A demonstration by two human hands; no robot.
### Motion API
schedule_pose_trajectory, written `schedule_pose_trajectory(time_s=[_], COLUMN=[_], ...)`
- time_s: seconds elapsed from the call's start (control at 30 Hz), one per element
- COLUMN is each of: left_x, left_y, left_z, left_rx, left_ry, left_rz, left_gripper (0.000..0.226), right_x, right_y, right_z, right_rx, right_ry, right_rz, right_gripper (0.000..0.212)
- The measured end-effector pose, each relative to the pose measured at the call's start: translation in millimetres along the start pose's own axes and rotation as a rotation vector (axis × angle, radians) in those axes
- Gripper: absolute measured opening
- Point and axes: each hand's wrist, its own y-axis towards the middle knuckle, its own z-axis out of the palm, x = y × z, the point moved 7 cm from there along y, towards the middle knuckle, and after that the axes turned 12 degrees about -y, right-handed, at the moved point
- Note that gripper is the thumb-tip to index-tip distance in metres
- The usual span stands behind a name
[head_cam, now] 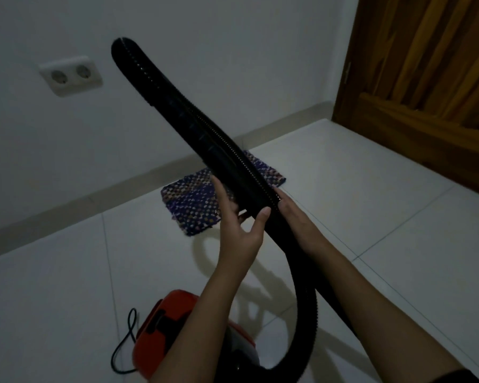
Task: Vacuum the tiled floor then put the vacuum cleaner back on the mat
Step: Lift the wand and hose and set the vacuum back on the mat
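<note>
Left fingers: The fingers (221, 193) of the left hand (241, 233) lay nearly straight behind the black ribbed flexible hose (194, 125). The thumb crossed its front, pinching it.
Right fingers: The fingers (284, 200) of the right hand (299, 219) curled onto the hose's right side, just beside the left thumb, gripping it.
Hose position: It was held off the floor. The free end pointed up toward the wall and the lower run looped down to the machine.
Hose material: Matte and corrugated, with a pale line running along its length.
Handling, judged: The hose looked light and bendable, and its ribs should give a sure hold. It would sag if held at one point, so two hands close together suited it.
Machine: The red-orange rounded plastic vacuum cleaner body (166, 322) stood on the glossy white tiled floor (343, 189), apart from the mat. Judged the heavier part, it was best lifted by its body, not dragged by the hose.
Cord: A thin black cable (123, 346) lay looped beside the machine.
Mat: The purple-and-white woven rectangular mat (194, 200) lay flat against the grey skirting (94, 194). It looked soft and liable to slide on tile.
Surroundings: A white double wall socket (71, 76) and a brown wooden door (426, 78).
</note>
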Motion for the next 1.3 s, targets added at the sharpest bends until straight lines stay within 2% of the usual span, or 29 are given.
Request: schedule_pose_trajectory(time_s=[0.17, 0.3, 0.4, 0.47, 0.6, 0.77, 0.97, 1.07, 1.13, 1.2, 1.3], left_x=[-28.0, -47.9, -58.7, -60.0, -58.8, -55.9, -26.1, 28.0, 70.5, 110.5, 163.7], left_y=[-30.6, -47.4, -48.7, -44.8, -37.4, -29.1, -37.7, -53.9, -73.4, -96.1, -119.4], left_z=[4.5, 4.3, -2.0, -13.6, -39.8, -75.6, -154.7, -204.2, -234.8, -257.5, -284.5], left_rx=[0.056, 0.142, 0.134, 0.087, 0.000, -0.089, -0.465, -0.558, -0.588, -0.560, -0.499], left_ry=[-0.016, -0.019, -0.038, -0.049, -0.057, -0.125, -0.196, -0.175, -0.005, 0.166, 0.293], left_rz=[0.028, 0.001, -0.022, -0.033, -0.023, -0.022, -0.007, -0.143, -0.278, -0.419, -0.562], left_gripper=[0.105, 0.111, 0.110, 0.108, 0.107, 0.101, 0.066, 0.046, 0.035, 0.032, 0.031], right_x=[33.6, 37.9, 43.9, 48.5, 47.6, 51.6, 37.3, 23.6, 14.0, 6.7, -3.9], right_y=[-60.6, -94.9, -104.3, -103.5, -87.4, -68.3, -41.7, -28.7, -18.0, -8.4, 6.6], right_z=[-9.7, -6.3, -2.5, 5.3, 30.7, 54.7, 82.0, 90.9, 99.9, 109.8, 124.5], right_rx=[-0.123, -0.162, -0.216, -0.230, -0.140, -0.183, -0.164, -0.128, -0.100, -0.071, -0.036], right_ry=[-0.227, -0.415, -0.527, -0.587, -0.625, -0.675, -0.773, -0.821, -0.859, -0.878, -0.887], right_rz=[-0.199, -0.213, -0.215, -0.228, -0.184, -0.190, -0.194, -0.170, -0.154, -0.140, -0.126], right_gripper=[0.057, 0.097, 0.107, 0.108, 0.104, 0.101, 0.100, 0.098, 0.098, 0.096, 0.096])
